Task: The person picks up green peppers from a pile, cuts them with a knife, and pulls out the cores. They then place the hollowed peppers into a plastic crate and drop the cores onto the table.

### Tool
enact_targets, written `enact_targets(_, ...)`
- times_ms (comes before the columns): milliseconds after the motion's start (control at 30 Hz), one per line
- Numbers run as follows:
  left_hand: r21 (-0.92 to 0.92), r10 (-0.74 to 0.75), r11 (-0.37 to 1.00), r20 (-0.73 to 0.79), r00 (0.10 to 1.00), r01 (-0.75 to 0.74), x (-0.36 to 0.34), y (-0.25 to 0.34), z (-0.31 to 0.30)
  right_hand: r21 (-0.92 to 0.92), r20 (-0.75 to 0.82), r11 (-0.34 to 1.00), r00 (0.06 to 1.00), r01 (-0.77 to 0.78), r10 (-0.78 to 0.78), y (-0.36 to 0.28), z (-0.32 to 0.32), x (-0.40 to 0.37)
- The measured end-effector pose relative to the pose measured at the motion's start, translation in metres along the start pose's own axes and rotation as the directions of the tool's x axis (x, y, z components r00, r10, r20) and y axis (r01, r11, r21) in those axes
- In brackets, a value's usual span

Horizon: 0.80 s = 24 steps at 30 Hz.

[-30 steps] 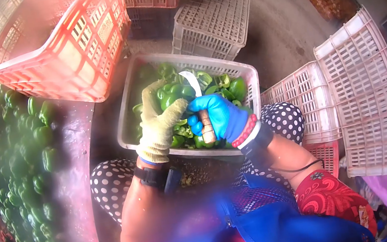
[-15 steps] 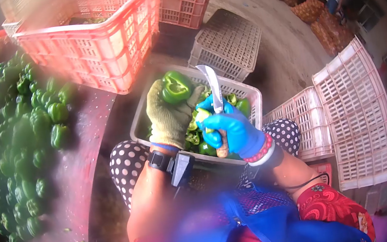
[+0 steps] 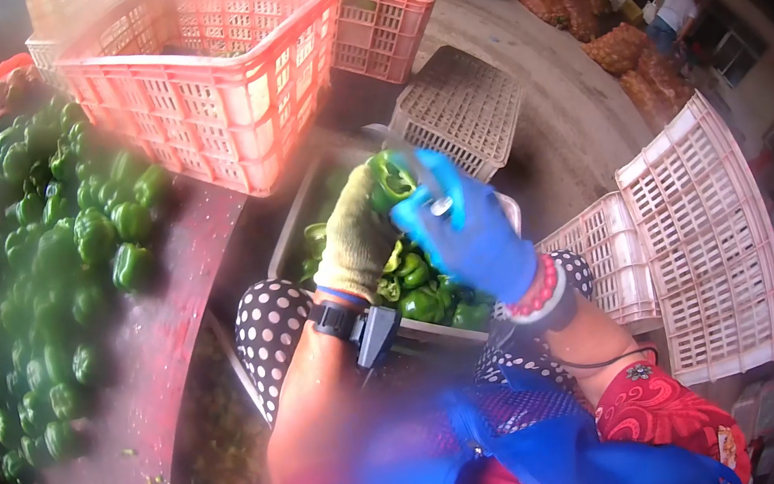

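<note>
My left hand (image 3: 354, 239), in a pale yellow knit glove, is closed around a green bell pepper (image 3: 388, 181) that has been cut open. Against the pepper's right side is my right hand (image 3: 473, 236), in a blue glove, gripping a knife (image 3: 441, 205). Only a small part of the knife shows clearly; its blade is blurred and partly hidden by the fingers. Below both hands, a pale plastic crate (image 3: 286, 230) between the knees holds several peppers and cut pieces (image 3: 421, 299).
On the left, a pile of green peppers (image 3: 40, 287) covers part of a reddish table (image 3: 173, 266). A large pink crate (image 3: 232, 94) stands at its far end, with a pepper-filled crate (image 3: 383, 25) behind. Pale crates (image 3: 701, 243) stand right. A person (image 3: 674, 9) is near stacked sacks.
My right hand has turned and risen with the knife, coming up to the pepper. My left hand has shifted right with the pepper. A light piece in my right fingers no longer shows.
</note>
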<state>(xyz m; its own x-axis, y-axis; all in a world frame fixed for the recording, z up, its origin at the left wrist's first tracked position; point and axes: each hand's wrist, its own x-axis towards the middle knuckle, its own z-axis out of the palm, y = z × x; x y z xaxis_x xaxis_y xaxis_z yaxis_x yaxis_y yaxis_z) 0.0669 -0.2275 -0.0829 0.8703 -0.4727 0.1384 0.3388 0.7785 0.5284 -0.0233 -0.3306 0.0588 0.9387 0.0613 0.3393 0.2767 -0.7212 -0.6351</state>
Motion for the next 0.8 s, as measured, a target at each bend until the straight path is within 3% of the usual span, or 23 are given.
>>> enact_targets(67,-0.056,-0.041,0.998,0.016,0.999,0.042,0.006,-0.009,-0.007,-0.13,-0.033,0.989,0.997,-0.074,0.07,0.059,-0.005,-0.004)
enact_targets(133,0.214,-0.063,0.975,-0.014,0.998,0.065,0.004,-0.004,0.007,-0.247,-0.013,0.963,0.994,-0.11,0.11,0.082,-0.008,-0.015)
enact_targets(167,0.263,-0.087,0.962,0.016,0.996,0.08,0.003,-0.002,0.007,-0.307,-0.008,0.951,0.999,-0.042,0.041,0.085,-0.005,-0.019)
enact_targets(267,0.399,-0.051,0.915,-0.03,0.998,0.059,-0.008,0.001,0.022,-0.316,-0.03,0.949,1.0,-0.015,0.005,0.103,0.006,-0.024)
enact_targets(300,0.401,-0.047,0.913,-0.075,0.996,0.073,-0.009,0.0,0.024,-0.319,0.036,0.943,0.993,-0.094,0.111,0.104,0.004,-0.026)
enact_targets(400,0.453,-0.111,0.881,-0.081,0.99,0.136,-0.005,0.001,0.02,-0.291,0.028,0.957,1.0,0.006,0.002,0.123,0.01,-0.031)
enact_targets(500,0.524,-0.091,0.841,-0.102,0.991,0.131,-0.007,0.0,0.027,-0.383,0.115,0.921,0.986,-0.071,0.123,0.12,0.004,-0.031)
enact_targets(633,0.82,0.051,0.562,-0.167,0.985,0.11,-0.013,-0.001,0.039,-0.405,0.158,0.911,0.975,-0.083,0.159,0.131,0.01,-0.032)
enact_targets(733,0.849,0.067,0.515,-0.176,0.982,0.118,-0.014,-0.001,0.042,-0.381,0.174,0.908,0.95,-0.177,0.259,0.129,0.012,-0.03)
enact_targets(800,0.723,0.004,0.675,-0.201,0.98,0.146,-0.012,0.0,0.045,-0.37,0.15,0.913,0.959,-0.169,0.238,0.127,0.013,-0.029)
